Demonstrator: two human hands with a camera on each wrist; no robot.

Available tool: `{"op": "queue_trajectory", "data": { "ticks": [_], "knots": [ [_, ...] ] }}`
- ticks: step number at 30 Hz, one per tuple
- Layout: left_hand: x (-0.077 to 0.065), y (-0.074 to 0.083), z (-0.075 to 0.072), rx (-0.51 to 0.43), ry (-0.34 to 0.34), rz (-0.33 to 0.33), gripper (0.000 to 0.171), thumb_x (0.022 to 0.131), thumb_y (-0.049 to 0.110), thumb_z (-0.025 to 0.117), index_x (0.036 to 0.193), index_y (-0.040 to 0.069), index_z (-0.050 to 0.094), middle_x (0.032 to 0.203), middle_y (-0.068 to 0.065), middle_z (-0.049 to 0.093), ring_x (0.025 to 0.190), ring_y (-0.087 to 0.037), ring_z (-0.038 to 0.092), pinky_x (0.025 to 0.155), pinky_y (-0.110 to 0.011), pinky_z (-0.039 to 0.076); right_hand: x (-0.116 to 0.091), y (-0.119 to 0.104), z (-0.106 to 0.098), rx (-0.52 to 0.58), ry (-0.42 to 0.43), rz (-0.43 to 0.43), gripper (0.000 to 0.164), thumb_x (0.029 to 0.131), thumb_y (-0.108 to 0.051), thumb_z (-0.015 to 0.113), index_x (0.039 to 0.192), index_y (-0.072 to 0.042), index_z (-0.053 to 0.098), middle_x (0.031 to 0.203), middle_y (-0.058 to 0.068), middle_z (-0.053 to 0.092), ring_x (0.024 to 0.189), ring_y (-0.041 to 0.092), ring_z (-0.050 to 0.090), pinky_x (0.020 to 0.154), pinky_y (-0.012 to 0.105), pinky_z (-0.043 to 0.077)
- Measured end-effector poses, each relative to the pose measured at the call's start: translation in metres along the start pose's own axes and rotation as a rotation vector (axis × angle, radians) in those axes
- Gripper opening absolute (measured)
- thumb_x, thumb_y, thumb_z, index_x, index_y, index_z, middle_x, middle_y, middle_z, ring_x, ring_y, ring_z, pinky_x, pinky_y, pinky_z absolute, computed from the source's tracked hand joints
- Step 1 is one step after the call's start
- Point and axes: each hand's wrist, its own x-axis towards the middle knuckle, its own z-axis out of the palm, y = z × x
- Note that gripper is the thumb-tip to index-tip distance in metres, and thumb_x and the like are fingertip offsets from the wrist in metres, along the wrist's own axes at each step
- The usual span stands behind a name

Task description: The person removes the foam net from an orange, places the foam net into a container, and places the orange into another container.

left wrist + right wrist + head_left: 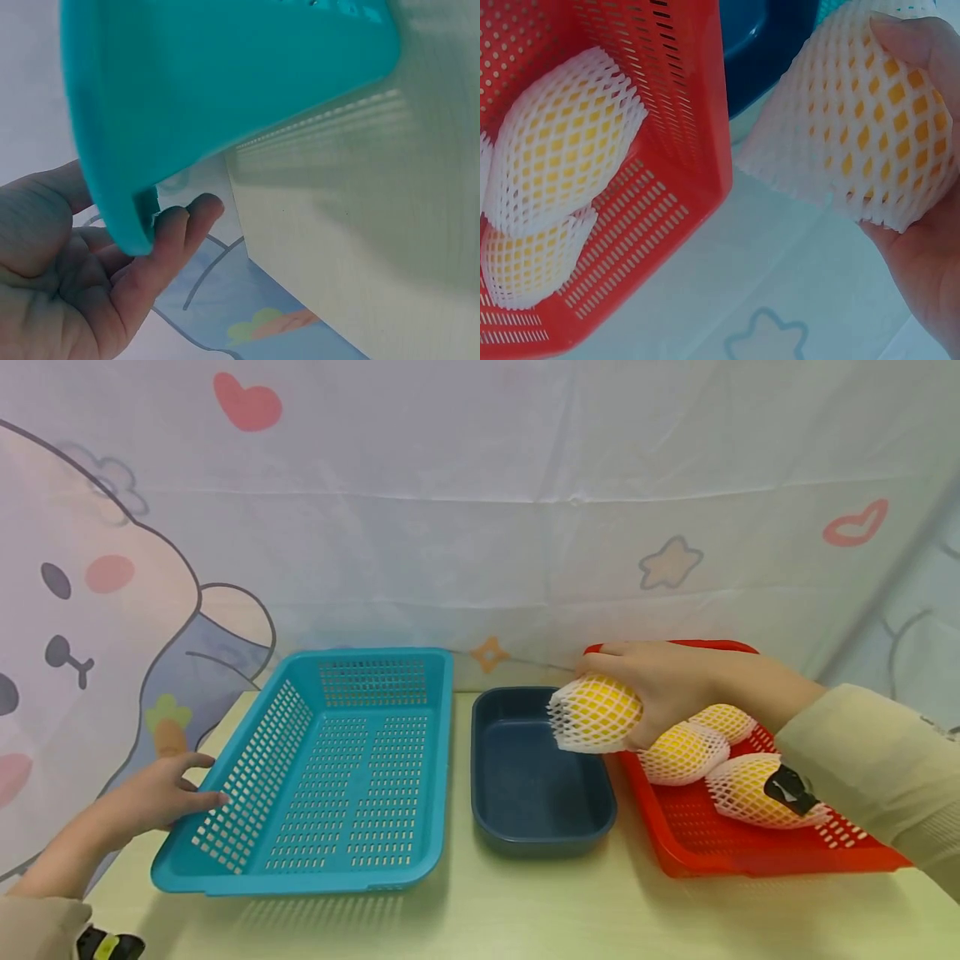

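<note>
My left hand (161,793) is at the left rim of a teal perforated basket (300,883). In the left wrist view, its thumb lies on one side of the rim and its fingers curl round the other. My right hand (663,681) grips a yellow fruit (596,714) in a white foam net, holding it above the gap between a navy tray (540,777) and a red perforated basket (780,864). In the right wrist view, the thumb (915,41) presses on the net. Inside the red basket lie several more netted yellow fruits (678,756).
All three containers stand in a row on a pale table (525,910), the navy tray in the middle. Behind them hangs a printed cloth (450,527) with a cartoon animal, hearts and stars. The right forearm (757,685) passes over the red basket.
</note>
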Motion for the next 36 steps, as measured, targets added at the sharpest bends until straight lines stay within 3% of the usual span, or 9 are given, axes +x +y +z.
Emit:
{"op": "queue_trajectory", "data": {
  "ticks": [10, 18, 29, 36],
  "knots": [
    [0.000, -0.004, -0.005, 0.021, -0.009, 0.020, 0.073, 0.090, 0.020, 0.062, 0.130, -0.025, 0.020, 0.108, -0.041, 0.050, 0.091, -0.041, 0.061, 0.069, -0.050, 0.054, 0.002, -0.002, -0.001, 0.010, 0.012, -0.028, 0.072, 0.066, -0.028, 0.077, 0.128, -0.018, 0.043, 0.106, -0.006, 0.050, 0.090, 0.013, 0.047, 0.073, 0.029, 0.045],
    [0.000, 0.001, -0.013, 0.102, 0.028, 0.043, 0.068, 0.090, 0.021, 0.062, 0.127, -0.024, 0.027, 0.111, -0.044, 0.046, 0.097, -0.052, 0.053, 0.068, -0.053, 0.053, 0.004, -0.004, -0.002, 0.023, 0.007, -0.013, 0.070, 0.065, -0.026, 0.077, 0.126, -0.020, 0.044, 0.105, -0.007, 0.050, 0.090, 0.013, 0.047, 0.072, 0.029, 0.045],
    [-0.001, 0.013, -0.016, 0.078, 0.061, 0.069, 0.064, 0.091, 0.020, 0.060, 0.129, -0.022, 0.029, 0.119, -0.042, 0.043, 0.100, -0.049, 0.053, 0.071, -0.052, 0.053, 0.005, -0.004, -0.002, 0.024, 0.004, -0.001, 0.069, 0.064, -0.027, 0.077, 0.124, -0.020, 0.044, 0.104, -0.006, 0.050, 0.089, 0.013, 0.047, 0.071, 0.028, 0.045],
    [0.003, 0.021, -0.011, 0.140, 0.118, 0.088, 0.059, 0.089, 0.019, 0.062, 0.127, -0.019, 0.036, 0.113, -0.039, 0.049, 0.093, -0.045, 0.058, 0.068, -0.048, 0.055, 0.006, -0.004, -0.003, 0.016, 0.009, -0.013, 0.068, 0.065, -0.028, 0.077, 0.124, -0.018, 0.045, 0.105, -0.006, 0.050, 0.090, 0.014, 0.047, 0.071, 0.028, 0.045]
  ]
}}
